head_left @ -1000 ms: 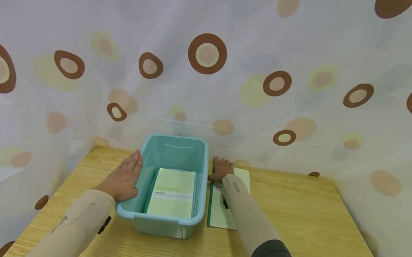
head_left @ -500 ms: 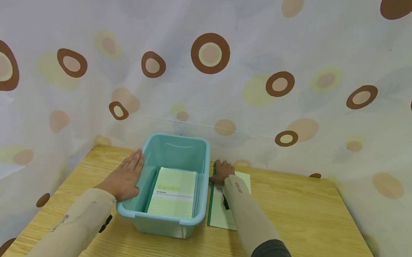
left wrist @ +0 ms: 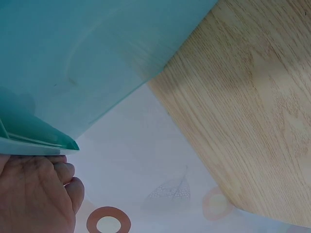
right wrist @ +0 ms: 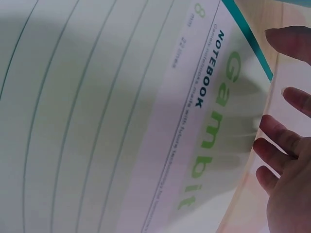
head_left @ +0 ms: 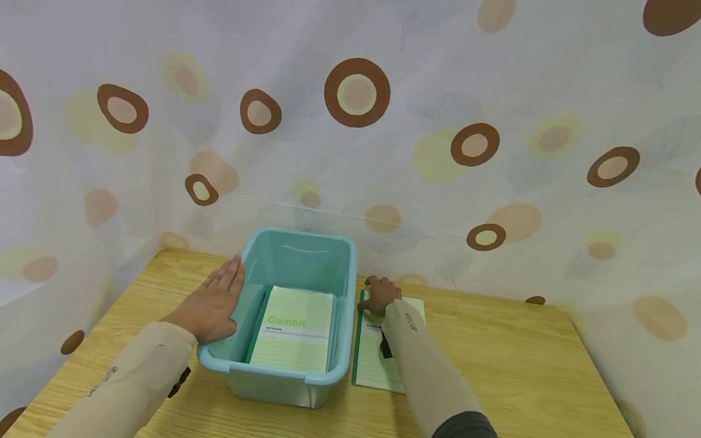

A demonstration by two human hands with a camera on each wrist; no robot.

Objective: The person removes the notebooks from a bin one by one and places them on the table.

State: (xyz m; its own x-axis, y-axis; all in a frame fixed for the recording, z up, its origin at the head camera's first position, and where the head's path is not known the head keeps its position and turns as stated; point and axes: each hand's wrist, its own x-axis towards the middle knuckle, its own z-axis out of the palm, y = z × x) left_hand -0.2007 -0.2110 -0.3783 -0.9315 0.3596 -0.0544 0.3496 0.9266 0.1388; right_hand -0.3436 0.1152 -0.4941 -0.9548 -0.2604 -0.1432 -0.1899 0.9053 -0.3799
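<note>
A light blue plastic bin (head_left: 270, 387) stands left of centre on the table. In it lies a notebook (head_left: 294, 349) marked Gambit, its green spine on the left. My left hand (head_left: 208, 307) rests with straight fingers along the bin's left rim; the left wrist view shows the hand under the rim. A second notebook (head_left: 374, 364) lies flat beside the bin's right side. Over its far end is my right hand (head_left: 380, 296), fingers apart and loosely bent. In the right wrist view these fingers (right wrist: 279, 153) are at the notebook's top edge, without a visible pinch.
The wooden table (head_left: 497, 375) extends to the right of the notebook. A patterned cloth (head_left: 415, 149) with brown rings hangs behind and at both sides of it. The bin's far end is close to this cloth.
My right hand has shifted slightly right and nearer over the second notebook, baring more of its green spine. My left hand and the bin stay put.
</note>
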